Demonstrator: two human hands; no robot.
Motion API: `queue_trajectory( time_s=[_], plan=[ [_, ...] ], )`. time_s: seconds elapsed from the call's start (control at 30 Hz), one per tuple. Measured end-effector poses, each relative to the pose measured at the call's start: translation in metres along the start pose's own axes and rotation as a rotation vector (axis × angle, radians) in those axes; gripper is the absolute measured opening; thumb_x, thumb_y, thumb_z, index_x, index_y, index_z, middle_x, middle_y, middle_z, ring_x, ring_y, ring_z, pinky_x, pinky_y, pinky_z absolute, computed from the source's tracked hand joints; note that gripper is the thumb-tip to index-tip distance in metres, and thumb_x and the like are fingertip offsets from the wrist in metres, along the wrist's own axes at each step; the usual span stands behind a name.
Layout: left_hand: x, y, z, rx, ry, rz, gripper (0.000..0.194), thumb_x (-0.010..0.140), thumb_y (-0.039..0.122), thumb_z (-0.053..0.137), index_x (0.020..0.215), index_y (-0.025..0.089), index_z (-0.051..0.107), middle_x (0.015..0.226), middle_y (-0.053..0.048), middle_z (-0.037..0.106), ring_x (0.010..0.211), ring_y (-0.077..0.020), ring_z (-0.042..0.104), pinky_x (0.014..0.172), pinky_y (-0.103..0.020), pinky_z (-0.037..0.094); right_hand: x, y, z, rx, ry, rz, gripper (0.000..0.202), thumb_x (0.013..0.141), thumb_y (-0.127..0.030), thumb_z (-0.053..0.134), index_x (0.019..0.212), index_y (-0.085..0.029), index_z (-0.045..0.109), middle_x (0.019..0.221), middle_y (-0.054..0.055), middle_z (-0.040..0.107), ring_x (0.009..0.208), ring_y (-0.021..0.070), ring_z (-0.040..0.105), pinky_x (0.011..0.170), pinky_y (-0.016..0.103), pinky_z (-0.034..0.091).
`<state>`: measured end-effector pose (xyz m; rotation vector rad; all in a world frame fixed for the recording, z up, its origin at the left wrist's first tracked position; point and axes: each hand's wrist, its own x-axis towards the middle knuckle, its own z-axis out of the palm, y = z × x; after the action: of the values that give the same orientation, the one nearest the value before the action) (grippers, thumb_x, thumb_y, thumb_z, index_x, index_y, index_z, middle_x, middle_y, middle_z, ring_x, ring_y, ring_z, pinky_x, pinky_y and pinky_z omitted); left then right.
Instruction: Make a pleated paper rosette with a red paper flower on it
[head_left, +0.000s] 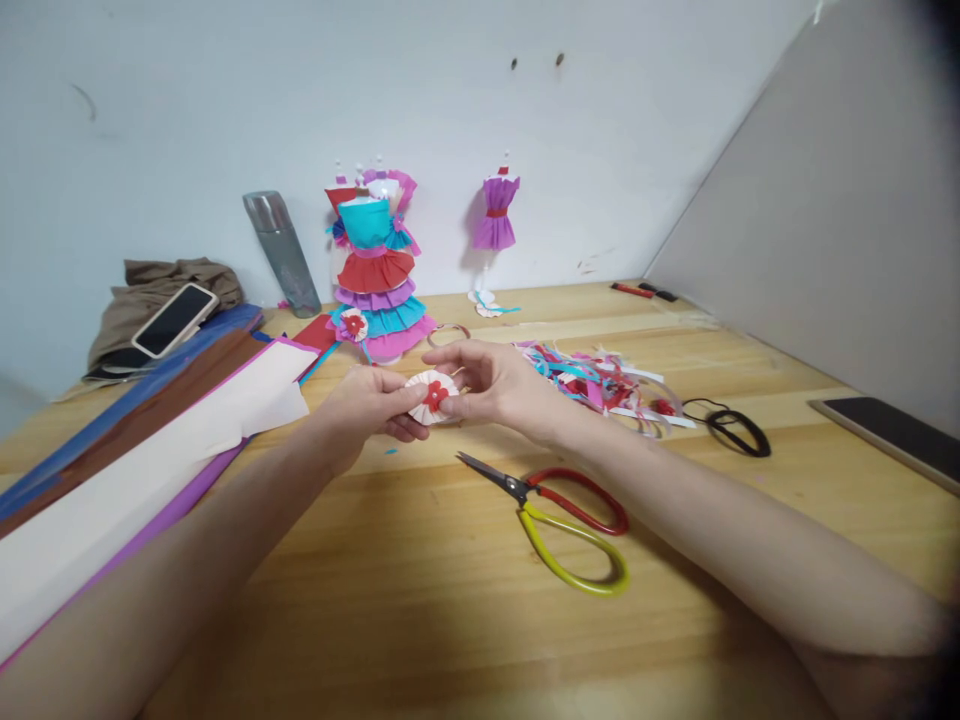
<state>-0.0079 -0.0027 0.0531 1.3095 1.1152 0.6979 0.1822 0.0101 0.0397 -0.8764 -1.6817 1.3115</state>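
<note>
Between my two hands is a pleated cream paper rosette [422, 411] with a red flower at its centre. My left hand [373, 402] pinches its left edge, thumb on top and fingers beneath. From the right, my right hand [495, 388] has its thumb on the red flower and its fingers curled around the far edge. Closest in front lie scissors [517, 488] with one red and one yellow handle, blades slightly apart. Behind my hands stands a mini dress form in a tiered paper dress [375, 270] of turquoise, red, purple and pink, with a similar rosette near its hem.
Right of my hands lies a pile of paper scraps [592, 378], then a black hair tie [739, 430] and a dark flat device [892, 430]. Coloured paper sheets [165, 440], a phone [176, 320] and a bottle [283, 255] occupy the left. A purple-dressed form [496, 215] stands by the wall.
</note>
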Motion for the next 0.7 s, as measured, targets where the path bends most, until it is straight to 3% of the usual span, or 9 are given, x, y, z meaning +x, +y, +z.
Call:
queue_trajectory(
  time_s=[0.17,0.27,0.4,0.7],
  plan=[
    [-0.002,0.002,-0.001,0.009,0.034,0.030,0.040,0.063,0.051,0.081,0.073,0.013,0.075,0.066,-0.005,0.072,0.059,-0.0119,0.066,0.060,-0.021,0.051,0.000,-0.001,0.000,-0.135,0.173,-0.159,0.020,0.069,-0.022,0.069,0.087,-0.016,0.065,0.082,0.003,0.064,0.069,0.0132,0.057,0.065,0.029,0.048],
    [-0.003,0.002,-0.001,0.030,0.066,0.044,0.037,0.065,0.049,0.081,0.074,0.013,0.075,0.069,-0.006,0.073,0.060,-0.0121,0.066,0.062,-0.022,0.052,-0.006,-0.004,0.004,-0.382,0.233,-0.340,0.005,0.075,-0.021,0.065,0.077,-0.016,0.065,0.072,0.002,0.060,0.067,0.0132,0.053,0.062,0.028,0.043],
    [-0.003,0.003,0.001,0.037,0.086,0.047,0.038,0.063,0.049,0.081,0.074,0.013,0.075,0.069,-0.006,0.074,0.061,-0.0130,0.067,0.062,-0.023,0.053,-0.016,-0.006,0.008,-0.706,0.230,-0.600,0.012,0.082,-0.014,0.057,0.074,-0.015,0.066,0.070,0.003,0.057,0.068,0.0140,0.053,0.062,0.028,0.041],
    [-0.004,0.010,0.006,0.001,0.130,-0.008,0.036,0.060,0.046,0.082,0.066,0.012,0.073,0.062,-0.006,0.071,0.058,-0.0143,0.066,0.059,-0.023,0.051,-0.016,0.006,0.011,-0.927,0.248,-0.809,0.017,0.089,-0.011,0.051,0.085,-0.015,0.067,0.076,0.007,0.061,0.068,0.0154,0.056,0.059,0.027,0.043]
  ],
)
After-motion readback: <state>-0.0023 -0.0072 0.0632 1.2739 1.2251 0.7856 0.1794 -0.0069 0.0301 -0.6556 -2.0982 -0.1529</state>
